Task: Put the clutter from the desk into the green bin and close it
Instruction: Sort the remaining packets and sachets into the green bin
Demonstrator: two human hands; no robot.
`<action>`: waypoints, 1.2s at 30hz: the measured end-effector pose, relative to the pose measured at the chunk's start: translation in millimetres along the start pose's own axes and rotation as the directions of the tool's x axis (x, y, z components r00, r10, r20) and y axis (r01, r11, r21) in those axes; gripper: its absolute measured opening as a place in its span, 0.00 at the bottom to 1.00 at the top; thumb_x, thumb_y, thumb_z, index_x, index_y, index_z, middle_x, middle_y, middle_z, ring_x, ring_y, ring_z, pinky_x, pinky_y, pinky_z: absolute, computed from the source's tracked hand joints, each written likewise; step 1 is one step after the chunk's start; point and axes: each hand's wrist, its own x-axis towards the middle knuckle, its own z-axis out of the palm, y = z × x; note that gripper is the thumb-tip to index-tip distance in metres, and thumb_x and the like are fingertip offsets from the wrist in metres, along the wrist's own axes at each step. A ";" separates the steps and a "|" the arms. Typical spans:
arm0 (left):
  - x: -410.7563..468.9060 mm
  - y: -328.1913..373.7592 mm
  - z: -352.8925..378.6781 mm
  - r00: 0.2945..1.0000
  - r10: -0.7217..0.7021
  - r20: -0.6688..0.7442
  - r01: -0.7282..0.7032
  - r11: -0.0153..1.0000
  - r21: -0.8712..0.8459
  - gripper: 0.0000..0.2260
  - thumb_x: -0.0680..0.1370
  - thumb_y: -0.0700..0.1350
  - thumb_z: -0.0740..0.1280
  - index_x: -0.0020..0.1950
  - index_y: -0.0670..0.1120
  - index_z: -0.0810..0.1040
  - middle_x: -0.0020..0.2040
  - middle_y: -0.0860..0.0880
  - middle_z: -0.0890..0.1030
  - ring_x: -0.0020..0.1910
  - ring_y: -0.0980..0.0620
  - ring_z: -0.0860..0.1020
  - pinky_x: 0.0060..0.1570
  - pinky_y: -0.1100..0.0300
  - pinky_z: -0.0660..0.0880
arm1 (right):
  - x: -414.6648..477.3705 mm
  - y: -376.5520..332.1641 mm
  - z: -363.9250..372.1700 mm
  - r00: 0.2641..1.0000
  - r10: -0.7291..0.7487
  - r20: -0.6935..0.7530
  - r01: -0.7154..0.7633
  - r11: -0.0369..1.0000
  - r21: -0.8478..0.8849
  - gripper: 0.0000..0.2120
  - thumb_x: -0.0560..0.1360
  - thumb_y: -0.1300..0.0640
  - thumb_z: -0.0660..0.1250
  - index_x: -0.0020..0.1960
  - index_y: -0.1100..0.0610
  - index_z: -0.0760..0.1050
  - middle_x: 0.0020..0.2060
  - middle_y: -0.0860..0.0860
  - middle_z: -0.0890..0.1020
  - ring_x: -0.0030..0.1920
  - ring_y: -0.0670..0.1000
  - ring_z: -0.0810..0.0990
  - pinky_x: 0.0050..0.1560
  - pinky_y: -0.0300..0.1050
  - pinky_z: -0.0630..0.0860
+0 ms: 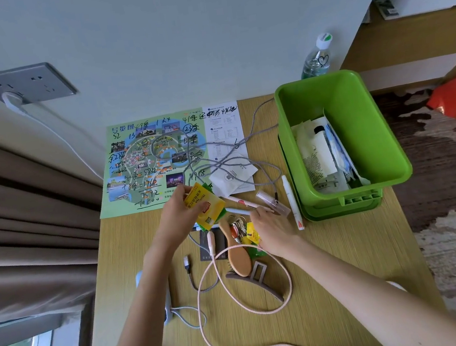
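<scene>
The green bin stands open at the desk's right, on what looks like its lid, with papers and packets inside. My left hand grips a bunch of yellow and green tea bag packets just above the desk's middle. My right hand rests on the clutter pile, its fingertips on a pink pen; another yellow packet sits against its palm. Under the hands lie keys, a wooden hairbrush, a hair claw, a dark card and a pink cable.
A scribbled park map and white leaflets lie at the back. A grey cable loops over them. A white tube lies beside the bin. A water bottle stands behind the bin. A wall socket and curtain are at the left.
</scene>
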 end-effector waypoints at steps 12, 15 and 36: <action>-16.6 -5.7 7.5 1.000 -0.014 0.018 0.014 1.000 0.012 0.09 0.75 0.42 0.72 0.50 0.48 0.73 0.41 0.57 0.79 0.38 0.62 0.78 0.30 0.73 0.70 | -16.0 -13.6 8.9 0.981 0.188 -0.044 -0.186 0.982 0.044 0.24 0.74 0.58 0.72 0.65 0.59 0.66 0.61 0.55 0.73 0.54 0.52 0.77 0.46 0.43 0.78; -20.2 -7.4 9.5 0.999 -0.030 0.032 0.029 0.999 0.023 0.09 0.75 0.42 0.72 0.51 0.46 0.74 0.43 0.54 0.80 0.41 0.57 0.80 0.38 0.63 0.76 | -18.7 -9.4 12.1 0.976 0.217 -0.011 -0.217 0.976 0.028 0.25 0.71 0.57 0.74 0.64 0.59 0.68 0.63 0.55 0.70 0.60 0.54 0.74 0.54 0.46 0.76; -23.6 27.8 26.3 0.995 0.013 0.099 -0.011 1.000 -0.029 0.08 0.77 0.37 0.64 0.53 0.47 0.70 0.41 0.51 0.76 0.37 0.51 0.74 0.39 0.56 0.71 | -59.4 8.2 -52.3 0.966 0.182 -0.186 -0.075 0.878 0.473 0.17 0.77 0.58 0.67 0.65 0.56 0.70 0.61 0.51 0.78 0.55 0.53 0.79 0.48 0.48 0.75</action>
